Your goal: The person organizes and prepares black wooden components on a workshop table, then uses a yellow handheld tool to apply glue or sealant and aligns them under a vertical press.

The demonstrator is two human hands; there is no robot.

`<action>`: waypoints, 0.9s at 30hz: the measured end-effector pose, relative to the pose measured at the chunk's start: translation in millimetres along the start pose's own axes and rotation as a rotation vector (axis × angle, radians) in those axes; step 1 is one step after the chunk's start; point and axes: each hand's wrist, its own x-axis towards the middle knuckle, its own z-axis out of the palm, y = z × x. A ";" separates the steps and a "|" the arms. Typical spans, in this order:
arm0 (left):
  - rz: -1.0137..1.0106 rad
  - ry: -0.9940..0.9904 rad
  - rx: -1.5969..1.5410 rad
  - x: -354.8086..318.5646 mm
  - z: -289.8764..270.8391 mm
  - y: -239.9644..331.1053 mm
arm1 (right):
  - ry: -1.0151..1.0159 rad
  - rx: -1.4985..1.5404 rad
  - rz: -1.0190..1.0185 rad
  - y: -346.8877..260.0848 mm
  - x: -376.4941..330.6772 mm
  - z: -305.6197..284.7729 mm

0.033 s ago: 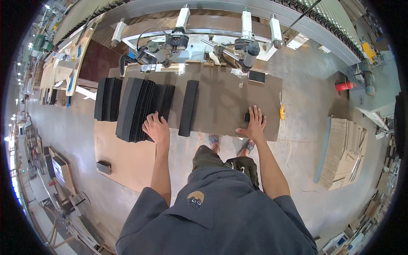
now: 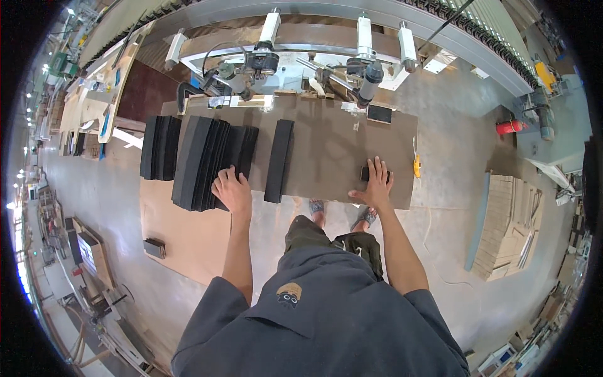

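Observation:
Black slats, slightly curved, stand packed in a stack (image 2: 200, 163) on the left of the brown board (image 2: 326, 163). My left hand (image 2: 232, 190) rests on the near right side of this stack, fingers bent and slightly apart; its palm side is hidden. Further right, my right hand (image 2: 377, 187) lies over a small dark block (image 2: 364, 173), fingers stretched and thumb out to the side. The hand hides most of that block. Between my hands, one separate black slat (image 2: 279, 161) lies apart from the stack.
Another group of black slats (image 2: 160, 147) sits at far left. Machine heads (image 2: 370, 81) line the board's far edge, near a dark rectangular block (image 2: 379, 114). A yellow cutter (image 2: 417, 166) lies at the right edge. Stacked light boards (image 2: 505, 226) stand on the floor at right.

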 end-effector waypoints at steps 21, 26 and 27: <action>0.285 0.169 0.006 41.1 -23.1 -21.6 | -0.047 0.008 0.033 -6.4 -0.2 -3.3; 0.222 0.083 -0.367 52.7 -59.1 56.7 | -0.046 -0.003 0.051 2.9 -1.5 -7.4; 0.202 -0.040 -0.529 51.8 -54.3 74.8 | -0.035 0.001 0.048 3.2 -1.2 -7.9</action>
